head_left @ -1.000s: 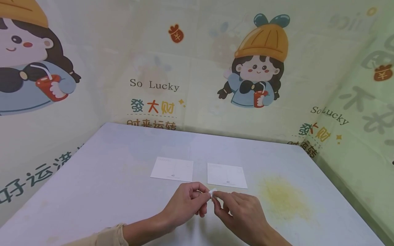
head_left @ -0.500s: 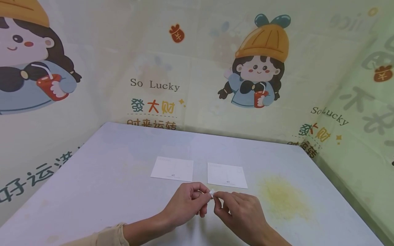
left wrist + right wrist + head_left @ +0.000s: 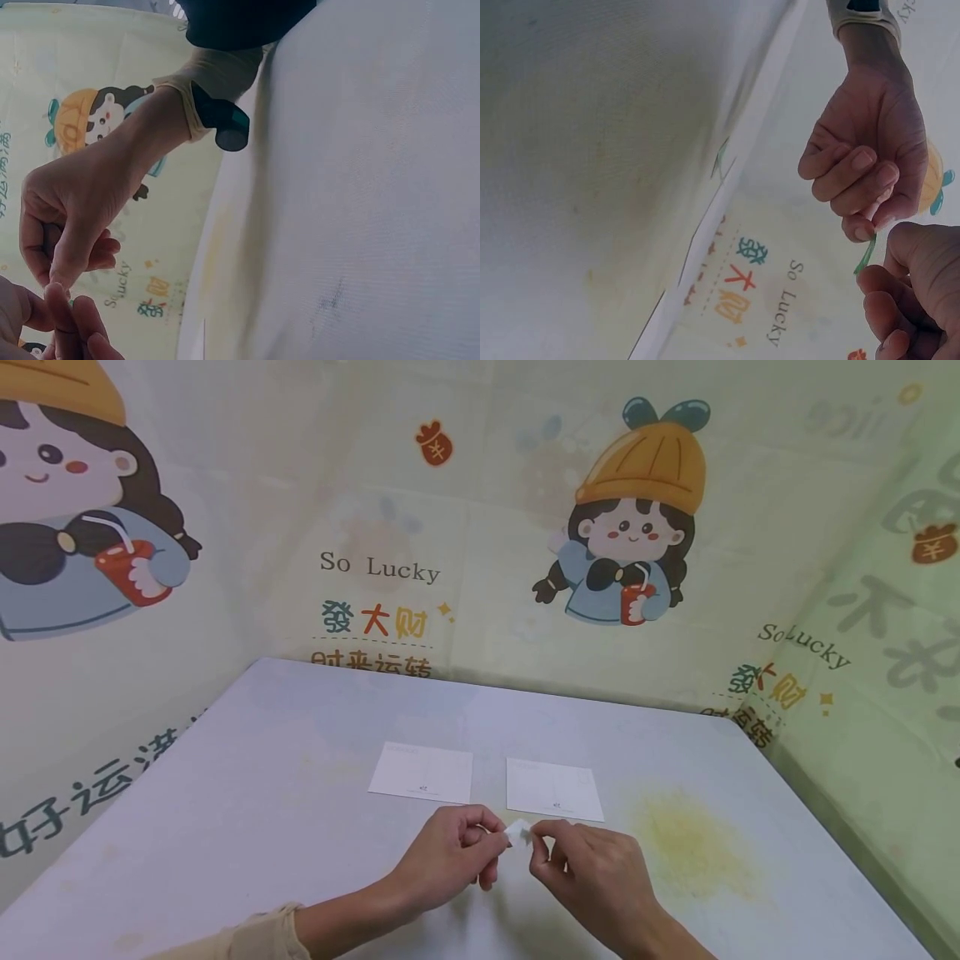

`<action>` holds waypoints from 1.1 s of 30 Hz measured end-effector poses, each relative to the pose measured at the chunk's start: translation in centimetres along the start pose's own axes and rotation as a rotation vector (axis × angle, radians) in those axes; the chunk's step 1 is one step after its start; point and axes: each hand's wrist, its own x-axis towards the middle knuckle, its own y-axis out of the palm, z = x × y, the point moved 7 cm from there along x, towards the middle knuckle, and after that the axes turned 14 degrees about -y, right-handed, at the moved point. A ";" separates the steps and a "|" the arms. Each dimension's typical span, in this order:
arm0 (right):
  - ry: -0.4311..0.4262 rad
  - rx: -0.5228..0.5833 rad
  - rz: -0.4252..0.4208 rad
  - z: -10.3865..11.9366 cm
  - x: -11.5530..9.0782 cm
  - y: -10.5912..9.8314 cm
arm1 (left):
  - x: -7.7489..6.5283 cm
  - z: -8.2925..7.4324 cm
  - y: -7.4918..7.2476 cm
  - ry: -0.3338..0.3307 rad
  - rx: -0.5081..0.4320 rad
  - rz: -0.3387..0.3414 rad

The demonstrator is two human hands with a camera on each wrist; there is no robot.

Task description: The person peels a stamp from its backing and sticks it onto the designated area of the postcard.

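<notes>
Two hands meet over the front middle of the table in the head view. The left hand (image 3: 450,853) pinches a small, thin white piece (image 3: 517,833) between thumb and index finger. Its opposite edge sits between the thumb and index fingertips of the right hand (image 3: 600,867). Seen from the right wrist, this piece shows as a narrow green strip (image 3: 865,255) between the fingertips, so one face looks green. In the left wrist view fingers hide nearly all of it. Just beyond the hands lie two white cards, a left one (image 3: 422,772) and a right one (image 3: 553,788).
The white table (image 3: 247,827) carries a yellowish stain (image 3: 690,843) right of the hands. Behind and beside it hangs a pale printed cloth (image 3: 480,527) with cartoon figures and lettering. The cards lie flat, side by side with a gap.
The right hand has shifted slightly to the right, widening the gap between the two hands' fingertips. More of the white piece shows between them. The cards stay in place.
</notes>
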 end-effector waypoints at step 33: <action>-0.033 0.035 -0.045 0.2 -0.7 -0.8 | 0.0 1.2 -1.0 -0.129 -0.143 0.022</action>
